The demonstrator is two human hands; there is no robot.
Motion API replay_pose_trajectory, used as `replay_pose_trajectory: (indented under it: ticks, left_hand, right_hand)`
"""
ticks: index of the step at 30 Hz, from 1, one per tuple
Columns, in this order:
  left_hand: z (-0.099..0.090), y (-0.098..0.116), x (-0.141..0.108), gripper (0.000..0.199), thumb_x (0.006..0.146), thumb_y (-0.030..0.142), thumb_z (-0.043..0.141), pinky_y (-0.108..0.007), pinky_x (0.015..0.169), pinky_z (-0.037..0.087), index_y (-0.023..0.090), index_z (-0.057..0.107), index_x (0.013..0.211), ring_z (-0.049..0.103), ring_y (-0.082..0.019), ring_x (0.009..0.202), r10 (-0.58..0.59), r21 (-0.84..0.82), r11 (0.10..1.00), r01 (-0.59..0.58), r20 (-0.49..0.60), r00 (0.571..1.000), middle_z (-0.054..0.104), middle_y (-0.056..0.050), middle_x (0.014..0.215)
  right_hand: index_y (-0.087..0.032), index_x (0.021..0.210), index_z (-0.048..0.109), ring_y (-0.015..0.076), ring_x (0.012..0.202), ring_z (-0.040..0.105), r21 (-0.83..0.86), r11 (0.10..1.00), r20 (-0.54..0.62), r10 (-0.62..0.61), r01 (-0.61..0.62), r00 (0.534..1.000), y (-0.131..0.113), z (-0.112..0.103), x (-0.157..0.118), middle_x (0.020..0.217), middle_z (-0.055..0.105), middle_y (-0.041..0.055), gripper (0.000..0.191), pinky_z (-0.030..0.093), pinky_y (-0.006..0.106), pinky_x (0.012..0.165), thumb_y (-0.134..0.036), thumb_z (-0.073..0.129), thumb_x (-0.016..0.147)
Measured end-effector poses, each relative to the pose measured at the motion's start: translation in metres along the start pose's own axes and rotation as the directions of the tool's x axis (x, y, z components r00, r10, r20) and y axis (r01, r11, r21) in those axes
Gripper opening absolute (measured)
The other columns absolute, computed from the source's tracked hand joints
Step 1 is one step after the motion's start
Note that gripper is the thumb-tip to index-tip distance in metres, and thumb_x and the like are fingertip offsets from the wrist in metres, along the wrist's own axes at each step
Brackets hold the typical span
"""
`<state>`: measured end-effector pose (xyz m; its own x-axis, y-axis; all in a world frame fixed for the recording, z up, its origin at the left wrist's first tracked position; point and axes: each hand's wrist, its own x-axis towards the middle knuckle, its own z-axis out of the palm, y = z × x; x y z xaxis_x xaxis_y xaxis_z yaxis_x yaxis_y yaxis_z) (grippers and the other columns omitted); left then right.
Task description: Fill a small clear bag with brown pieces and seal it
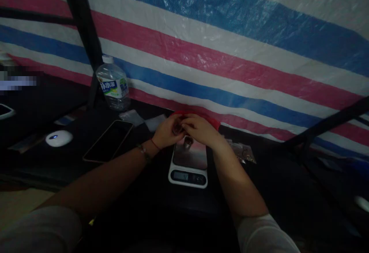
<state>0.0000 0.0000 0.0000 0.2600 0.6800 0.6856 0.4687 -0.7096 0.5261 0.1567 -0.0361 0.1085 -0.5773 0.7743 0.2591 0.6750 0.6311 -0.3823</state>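
Observation:
A white kitchen scale [188,184] with a shiny metal top lies in front of me, its small display lit. On its plate stands a small shiny cup [188,142] with a brownish inside. Just behind that, my left hand [168,132] is closed around a small, round, dark reddish cup [177,128]. My right hand [198,129] reaches over from the other side, its fingers bent together at the rim of the held cup. Whatever those fingertips pinch is too small and dark to make out. Red material [215,123] shows behind both hands.
A clear water bottle [113,85] stands at the back left, with clear plastic bags [132,117] beside it. A phone [108,142] and a white rounded object [59,138] lie on the left. Small filled bags [245,153] lie right of the scale. Striped sheeting [201,53] borders the black table.

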Motion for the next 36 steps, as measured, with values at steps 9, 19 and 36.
replay_pose_trajectory:
  ticks: [9, 19, 36]
  left_hand:
    - [-0.005, 0.018, 0.002, 0.067, 0.069, 0.036, 0.068, -0.043, 0.1, 0.044, 0.014, 0.048, 0.129, 0.058, -0.029, 0.114, 0.098, 0.113, 0.987, -0.116, 0.149, 0.984, 0.061, -0.014, 0.123]
    - [-0.003, 0.013, 0.002, 0.071, 0.07, 0.032, 0.065, -0.044, 0.104, 0.042, 0.012, 0.042, 0.135, 0.054, -0.029, 0.121, 0.051, 0.084, 0.994, -0.064, 0.15, 0.987, 0.056, -0.015, 0.132]
    - [-0.001, -0.023, 0.006, 0.032, 0.075, 0.031, 0.059, -0.03, 0.077, 0.052, 0.018, 0.056, 0.104, 0.065, -0.02, 0.084, -0.227, -0.022, 0.973, 0.228, 0.045, 0.973, 0.067, -0.005, 0.094]
  right_hand:
    - [-0.013, 0.081, 0.072, 0.0191, 0.073, 0.063, -0.138, 0.956, 0.143, 0.277, -0.258, 0.95, 0.001, 0.019, 0.006, 0.083, 0.071, 0.0097, 0.016, 0.043, 0.028, 0.066, -0.016, 0.057, 0.08]
    - [-0.015, 0.079, 0.071, 0.0156, 0.074, 0.062, 0.066, 0.978, 0.144, 0.189, -0.2, 0.971, 0.013, 0.005, 0.0, 0.082, 0.07, 0.0035, 0.007, 0.046, 0.026, 0.07, -0.019, 0.071, 0.073]
    - [-0.015, 0.11, 0.071, 0.0223, 0.104, 0.064, -0.276, 0.865, 0.133, 0.466, -0.419, 0.875, 0.097, 0.028, 0.001, 0.113, 0.07, 0.0122, 0.029, 0.045, 0.027, 0.09, -0.014, 0.053, 0.086]
